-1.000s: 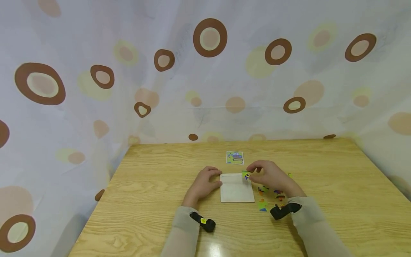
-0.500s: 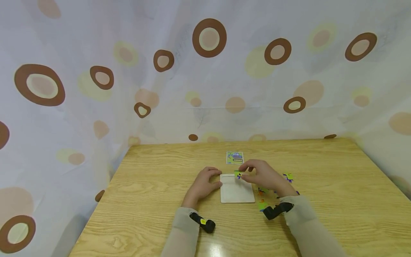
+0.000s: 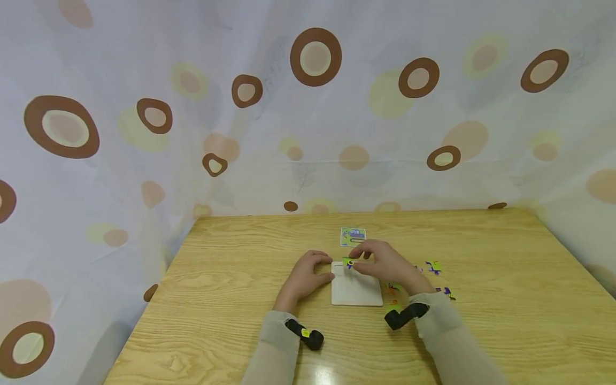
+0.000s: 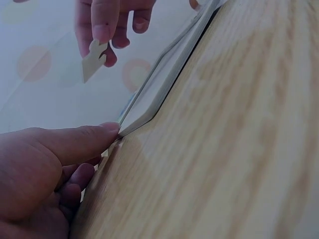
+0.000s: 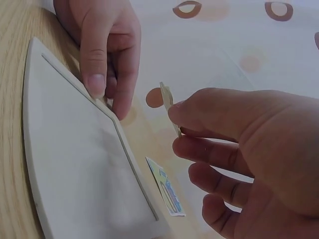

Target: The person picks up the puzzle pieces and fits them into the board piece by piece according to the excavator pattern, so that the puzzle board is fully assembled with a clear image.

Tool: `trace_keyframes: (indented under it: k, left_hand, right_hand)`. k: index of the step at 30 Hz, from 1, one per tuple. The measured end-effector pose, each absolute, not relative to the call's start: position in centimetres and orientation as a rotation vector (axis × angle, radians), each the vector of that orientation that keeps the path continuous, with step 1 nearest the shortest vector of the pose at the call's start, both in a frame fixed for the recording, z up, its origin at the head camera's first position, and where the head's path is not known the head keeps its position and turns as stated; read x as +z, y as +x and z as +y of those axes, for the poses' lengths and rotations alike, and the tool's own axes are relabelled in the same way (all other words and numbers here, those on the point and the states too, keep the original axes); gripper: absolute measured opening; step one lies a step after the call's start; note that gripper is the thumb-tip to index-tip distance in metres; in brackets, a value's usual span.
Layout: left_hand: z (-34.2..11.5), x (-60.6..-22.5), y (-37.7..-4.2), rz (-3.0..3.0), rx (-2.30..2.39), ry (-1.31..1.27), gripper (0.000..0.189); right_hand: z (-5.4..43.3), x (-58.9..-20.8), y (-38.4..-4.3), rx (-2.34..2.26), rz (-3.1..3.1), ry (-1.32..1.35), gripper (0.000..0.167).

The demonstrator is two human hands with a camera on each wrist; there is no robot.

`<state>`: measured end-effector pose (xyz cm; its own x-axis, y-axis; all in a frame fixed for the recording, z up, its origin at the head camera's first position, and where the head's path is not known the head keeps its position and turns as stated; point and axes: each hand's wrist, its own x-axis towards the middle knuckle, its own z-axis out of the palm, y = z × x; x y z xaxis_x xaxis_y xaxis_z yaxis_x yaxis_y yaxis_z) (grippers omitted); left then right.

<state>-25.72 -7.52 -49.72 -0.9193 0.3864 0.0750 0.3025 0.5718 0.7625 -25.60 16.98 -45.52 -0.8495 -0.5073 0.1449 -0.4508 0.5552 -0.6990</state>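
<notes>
A shallow white puzzle tray (image 3: 358, 291) with a raised rim lies on the table. My left hand (image 3: 305, 275) holds its far left corner, the thumb (image 5: 94, 82) on the rim and the other fingers bent beside it. My right hand (image 3: 385, 262) pinches a green jigsaw piece (image 3: 346, 261) between thumb and forefinger, over the tray's far left part. In the right wrist view the piece (image 5: 167, 99) is seen nearly edge-on, raised above the tray. The left wrist view shows its pale back (image 4: 93, 62) and knobbed outline. My right hand's remaining fingers are loosely bent.
Behind the tray lies a small picture card (image 3: 352, 236) of a purple vehicle on green. Several loose jigsaw pieces (image 3: 434, 267) are scattered right of the tray, partly hidden under my right forearm. A spotted cloth (image 3: 308, 133) hangs behind the wooden table (image 3: 216, 278).
My right hand has moved left across the tray with the jigsaw piece, from its far right corner toward the far left. More loose pieces show on the right. The left hand stays put.
</notes>
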Motion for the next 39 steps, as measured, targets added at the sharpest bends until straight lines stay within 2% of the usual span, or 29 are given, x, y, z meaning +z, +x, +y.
trace_keyframes:
  k: [19, 39]
  left_hand:
    - [-7.7, -50.2, -26.0, 2.708, 1.255, 0.609, 0.035]
    - [-7.6, -50.2, -25.9, 2.699, 1.286, 0.637, 0.034]
  right_hand:
    - [16.0, -46.6, -25.5, -1.141, 2.664, -0.745, 0.019]
    - [14.1, -47.9, -25.6, -1.059, 2.788, -0.777, 0.015]
